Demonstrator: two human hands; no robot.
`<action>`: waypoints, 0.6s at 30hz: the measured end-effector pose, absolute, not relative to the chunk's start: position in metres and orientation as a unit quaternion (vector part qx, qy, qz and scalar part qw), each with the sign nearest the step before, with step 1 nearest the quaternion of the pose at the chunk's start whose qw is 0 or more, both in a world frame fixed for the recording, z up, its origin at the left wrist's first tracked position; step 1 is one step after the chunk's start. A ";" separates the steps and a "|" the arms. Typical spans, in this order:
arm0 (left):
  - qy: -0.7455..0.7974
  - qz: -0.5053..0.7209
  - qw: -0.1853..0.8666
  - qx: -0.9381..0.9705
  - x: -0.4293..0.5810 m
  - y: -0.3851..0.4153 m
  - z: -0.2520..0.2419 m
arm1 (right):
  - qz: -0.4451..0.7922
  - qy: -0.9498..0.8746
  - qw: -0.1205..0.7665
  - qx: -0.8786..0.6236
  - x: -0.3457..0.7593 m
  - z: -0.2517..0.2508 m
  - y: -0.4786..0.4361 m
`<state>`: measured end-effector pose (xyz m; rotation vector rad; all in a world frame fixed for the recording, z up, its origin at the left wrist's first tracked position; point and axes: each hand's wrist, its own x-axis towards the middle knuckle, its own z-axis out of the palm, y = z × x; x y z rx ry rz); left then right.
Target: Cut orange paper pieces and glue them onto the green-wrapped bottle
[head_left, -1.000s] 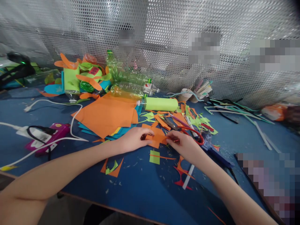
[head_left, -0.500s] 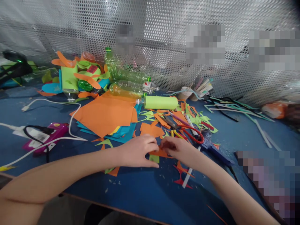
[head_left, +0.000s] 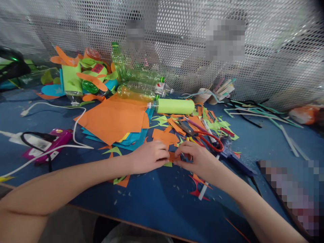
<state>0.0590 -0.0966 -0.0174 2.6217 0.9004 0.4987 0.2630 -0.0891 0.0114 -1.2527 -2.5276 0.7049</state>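
My left grip (head_left: 149,157) and right grip (head_left: 196,158) are both pinched shut on the orange paper scrap (head_left: 172,156) at mid-desk (head_left: 157,202) — drawn nearer than a second ago and bunched smaller, so folding appears under way.

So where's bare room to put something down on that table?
Bare table along the front edge, nearer than the left hand and right hand, and between the red scissors and straws. Crowded beyond: orange sheets, scraps, bottles.
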 end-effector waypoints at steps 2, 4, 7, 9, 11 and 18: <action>0.310 0.175 0.167 0.919 0.058 -0.096 -0.018 | 0.252 -0.866 0.096 -0.420 0.261 0.011 -0.091; 0.304 0.177 0.175 0.919 0.057 -0.094 -0.018 | 0.258 -0.860 0.080 -0.433 0.259 0.009 -0.090; 0.295 0.179 0.192 0.919 0.056 -0.091 -0.017 | 0.288 -0.842 0.069 -0.452 0.259 0.005 -0.088; 0.297 0.183 0.206 0.914 0.057 -0.090 -0.016 | 0.306 -0.831 0.066 -0.460 0.260 0.004 -0.086; 0.303 0.186 0.220 0.909 0.058 -0.089 -0.015 | 0.318 -0.823 0.059 -0.467 0.261 0.004 -0.085; 0.291 0.184 0.229 0.911 0.057 -0.086 -0.017 | 0.334 -0.811 0.051 -0.478 0.263 0.002 -0.083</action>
